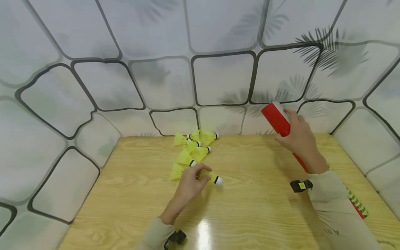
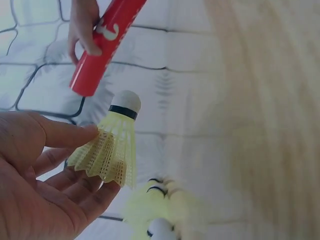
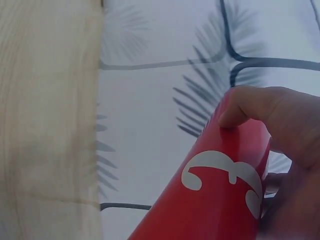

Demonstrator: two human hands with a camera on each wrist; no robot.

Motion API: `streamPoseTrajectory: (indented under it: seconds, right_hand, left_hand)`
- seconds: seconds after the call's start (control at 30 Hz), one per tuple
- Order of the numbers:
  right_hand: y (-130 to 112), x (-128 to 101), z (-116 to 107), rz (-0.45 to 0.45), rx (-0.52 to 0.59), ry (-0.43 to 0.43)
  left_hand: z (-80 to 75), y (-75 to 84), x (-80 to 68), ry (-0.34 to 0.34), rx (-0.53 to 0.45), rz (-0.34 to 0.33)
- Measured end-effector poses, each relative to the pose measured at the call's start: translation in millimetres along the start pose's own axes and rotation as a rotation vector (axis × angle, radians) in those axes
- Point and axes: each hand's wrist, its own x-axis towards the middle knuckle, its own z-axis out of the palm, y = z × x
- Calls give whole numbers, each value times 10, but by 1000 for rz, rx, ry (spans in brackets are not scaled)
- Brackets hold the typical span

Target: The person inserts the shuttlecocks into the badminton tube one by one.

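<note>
left hand pinches a yellow shuttlecock off the table, the loose pile at its twelve o'clock. right hand grips the red tube, tilted at two o'clock. picking stage, i'd say; next needs cork lined up with the tube's mouth.

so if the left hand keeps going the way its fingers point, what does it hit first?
The left hand already pinches one yellow shuttlecock. Fingers point up-right, past most of the pile; beyond looks like bare table, then the wall. Depth is unclear.
</note>
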Motion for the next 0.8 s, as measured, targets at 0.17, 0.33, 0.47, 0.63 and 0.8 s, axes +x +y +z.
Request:
streamPoseTrajectory:
  seconds: [0.17, 0.33, 0.47, 0.63, 0.8]
  right_hand:
    - [-130, -24, -147, -60, 43, 74]
    - [-270, -73, -273, -101, 106, 140]
    - [-361, -140, -364, -114, 170, 183]
    - [-452, -221, -457, -165, 231, 242]
    - [-583, -328, -521, -195, 284, 275]
  left_hand:
    - [-185, -11, 111, 69, -16, 18]
    - [-427, 28, 246, 150, -24, 10]
    - [-614, 75, 331, 196, -79, -8]
    - [-774, 76, 396, 249, -119, -17]
    - [-894, 43, 435, 295, -143, 0]
